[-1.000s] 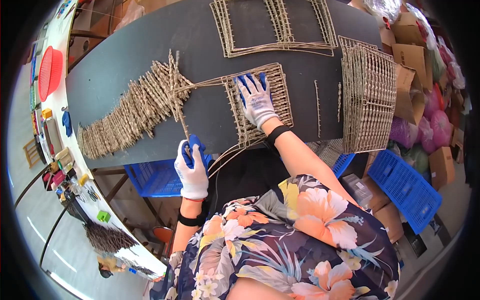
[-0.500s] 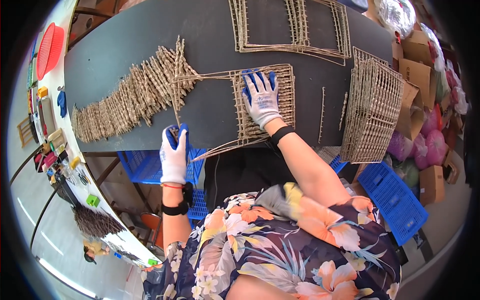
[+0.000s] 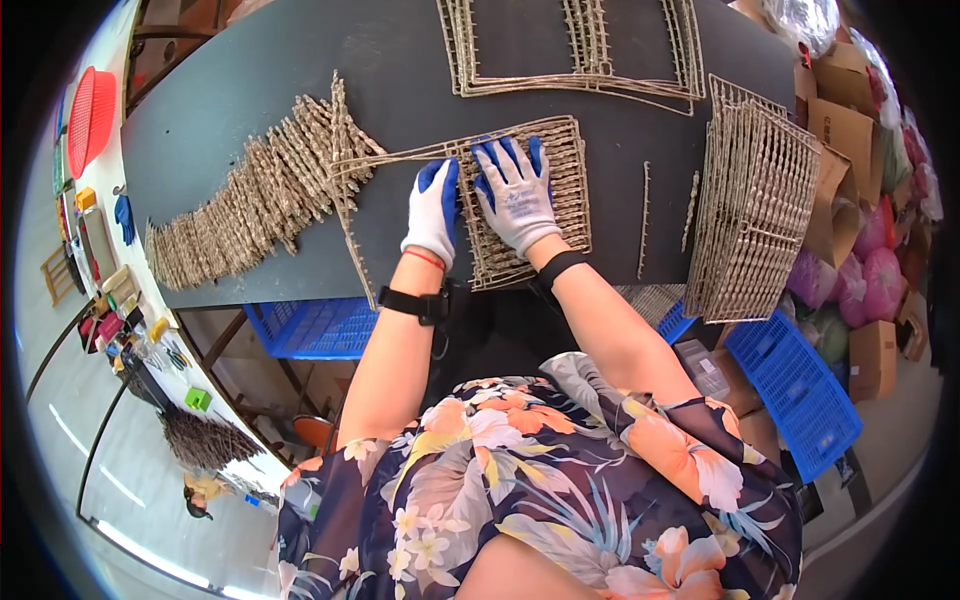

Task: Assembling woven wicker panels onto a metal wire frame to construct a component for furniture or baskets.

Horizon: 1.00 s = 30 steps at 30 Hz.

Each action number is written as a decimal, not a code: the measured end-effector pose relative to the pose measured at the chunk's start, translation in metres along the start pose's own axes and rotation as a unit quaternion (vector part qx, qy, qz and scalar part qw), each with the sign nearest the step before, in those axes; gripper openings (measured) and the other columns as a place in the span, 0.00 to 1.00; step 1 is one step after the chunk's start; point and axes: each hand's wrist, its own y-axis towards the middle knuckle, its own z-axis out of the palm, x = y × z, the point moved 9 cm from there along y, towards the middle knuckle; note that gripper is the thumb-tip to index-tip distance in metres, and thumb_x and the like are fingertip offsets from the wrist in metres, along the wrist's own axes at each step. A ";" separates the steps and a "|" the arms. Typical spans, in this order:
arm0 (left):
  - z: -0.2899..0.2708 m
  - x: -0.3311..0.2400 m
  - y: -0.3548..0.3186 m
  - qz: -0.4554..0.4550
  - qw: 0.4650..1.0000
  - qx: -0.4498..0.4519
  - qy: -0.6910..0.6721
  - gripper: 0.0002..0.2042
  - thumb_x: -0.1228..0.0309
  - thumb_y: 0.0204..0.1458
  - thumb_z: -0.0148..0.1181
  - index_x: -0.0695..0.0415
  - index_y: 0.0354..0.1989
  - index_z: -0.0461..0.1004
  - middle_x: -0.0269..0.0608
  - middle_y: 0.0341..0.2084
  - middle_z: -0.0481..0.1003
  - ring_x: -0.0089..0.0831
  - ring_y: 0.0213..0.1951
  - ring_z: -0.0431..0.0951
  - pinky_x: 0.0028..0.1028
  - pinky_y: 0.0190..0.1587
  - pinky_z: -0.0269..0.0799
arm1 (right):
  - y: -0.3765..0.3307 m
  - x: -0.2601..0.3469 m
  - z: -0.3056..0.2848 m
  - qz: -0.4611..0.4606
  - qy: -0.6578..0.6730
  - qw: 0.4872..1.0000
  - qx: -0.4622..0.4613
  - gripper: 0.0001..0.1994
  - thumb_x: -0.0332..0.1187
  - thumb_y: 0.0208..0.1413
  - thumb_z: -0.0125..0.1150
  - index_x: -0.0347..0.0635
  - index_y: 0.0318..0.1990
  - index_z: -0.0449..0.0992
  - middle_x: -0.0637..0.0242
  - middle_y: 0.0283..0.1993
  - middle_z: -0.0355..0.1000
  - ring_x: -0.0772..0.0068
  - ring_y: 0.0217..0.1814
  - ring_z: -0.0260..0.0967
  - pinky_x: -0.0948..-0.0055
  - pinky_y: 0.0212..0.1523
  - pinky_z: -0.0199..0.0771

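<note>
A frame of brown, twisted wicker-like strips (image 3: 565,190) lies near the table's front edge. My right hand (image 3: 518,200), in a white glove with blue palm, rests on it with fingers stretched and spread. Against the frame's left side is my left hand (image 3: 433,215), gloved alike, its fingers curled together; what they hold, if anything, is hidden. Thin rails run out leftward from the frame past that hand. Their far end meets a slanting notched rod (image 3: 352,245). To the left lies a long row of loose twisted strips (image 3: 250,200).
Larger open frames (image 3: 580,85) lie at the table's back. A stack of filled frames (image 3: 750,210) is at the right, with a notched rod (image 3: 645,220) and a short strip (image 3: 690,212) before it. Blue crates (image 3: 795,400) and cardboard boxes (image 3: 840,150) flank the table.
My left hand has moved up and right, from the front edge to the frame's left side. The lower rail, which stuck out past the edge, no longer shows there. My right hand stays on the frame.
</note>
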 end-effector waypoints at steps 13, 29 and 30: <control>0.007 -0.010 0.006 -0.056 0.992 0.090 0.063 0.12 0.64 0.61 0.59 0.44 0.52 0.70 0.23 0.34 0.73 0.20 0.32 0.72 0.26 0.35 0.69 | -0.003 -0.007 -0.014 0.007 0.075 0.996 -0.046 0.27 0.44 0.59 0.58 0.52 0.66 0.69 0.63 0.70 0.63 0.59 0.76 0.52 0.42 0.76 0.35; -0.003 -0.004 0.012 0.062 0.995 0.004 0.075 0.11 0.71 0.60 0.61 0.52 0.51 0.75 0.28 0.38 0.78 0.18 0.35 0.76 0.21 0.34 0.71 | -0.009 -0.013 -0.020 -0.010 0.136 0.984 -0.110 0.18 0.43 0.53 0.64 0.59 0.52 0.77 0.71 0.60 0.69 0.63 0.67 0.60 0.43 0.73 0.43; -0.004 -0.004 0.012 0.061 0.995 -0.003 0.078 0.11 0.71 0.61 0.61 0.52 0.51 0.75 0.28 0.37 0.78 0.18 0.35 0.76 0.21 0.33 0.71 | -0.010 -0.014 -0.020 -0.008 0.142 0.983 -0.114 0.18 0.43 0.53 0.65 0.60 0.52 0.77 0.71 0.60 0.69 0.62 0.67 0.60 0.43 0.73 0.43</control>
